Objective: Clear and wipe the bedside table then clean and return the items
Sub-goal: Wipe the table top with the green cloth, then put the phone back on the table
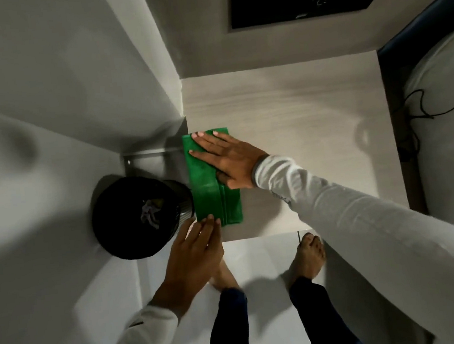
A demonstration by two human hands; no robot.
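Our right hand [226,160] flat, fingers spread, pressing the green cloth [212,179] along the bedside table [297,107]'s left edge, our left hand [193,249] open-fingered touching the cloth's near corner, black bin [137,216] left of the table

cloth [210,185] — green | bedside table [297,101] — pale wood grain (faint streaks) | bin [135,219] — black | sleeves [352,214] — white

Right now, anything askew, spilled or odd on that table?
Nothing spilled or damaged. The green cloth lies folded at the table's left edge under the right hand; the left hand waits cupped at the near corner, beside the bin.
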